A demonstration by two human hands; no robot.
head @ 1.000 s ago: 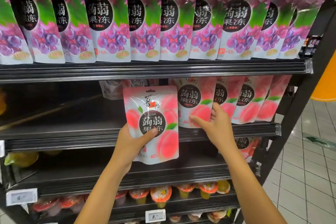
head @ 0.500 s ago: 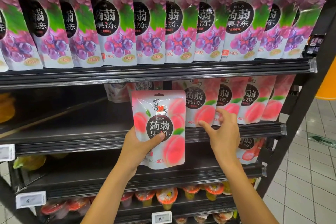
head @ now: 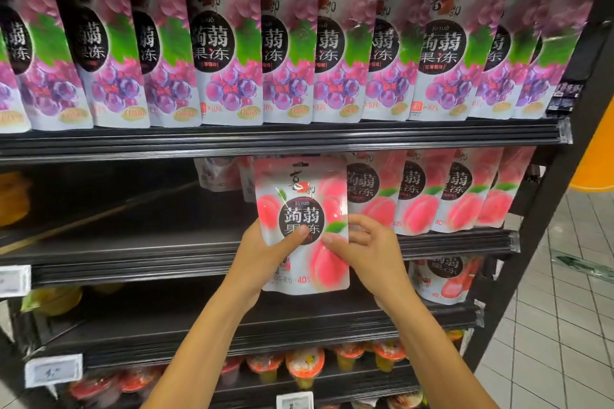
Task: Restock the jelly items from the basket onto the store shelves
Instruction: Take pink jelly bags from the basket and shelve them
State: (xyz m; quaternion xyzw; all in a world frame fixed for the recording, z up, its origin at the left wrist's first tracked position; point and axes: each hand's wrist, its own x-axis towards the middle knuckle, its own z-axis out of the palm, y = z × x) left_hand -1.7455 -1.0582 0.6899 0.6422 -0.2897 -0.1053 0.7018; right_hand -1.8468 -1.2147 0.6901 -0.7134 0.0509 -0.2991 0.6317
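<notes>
A pink peach jelly pouch point(head: 307, 196) is upright in front of the second shelf point(head: 133, 262), just left of a row of the same peach pouches point(head: 428, 192). My left hand point(head: 265, 252) grips its lower left side, thumb across the front label. My right hand point(head: 365, 249) holds its right edge, thumb on the front and fingers behind. The pouch's bottom hangs below the shelf lip. The basket is out of view.
Purple grape jelly pouches point(head: 232, 43) fill the top shelf. The second shelf's left half is dark and bare, with yellow packs point(head: 13, 196) at far left. Lower shelves hold a strawberry pouch point(head: 445, 279) and jelly cups point(head: 305, 365). Tiled floor point(head: 564, 325) lies right.
The peach pouch has moved right toward the peach row. My right hand left the shelved pouches and took hold of the held pouch's right edge.
</notes>
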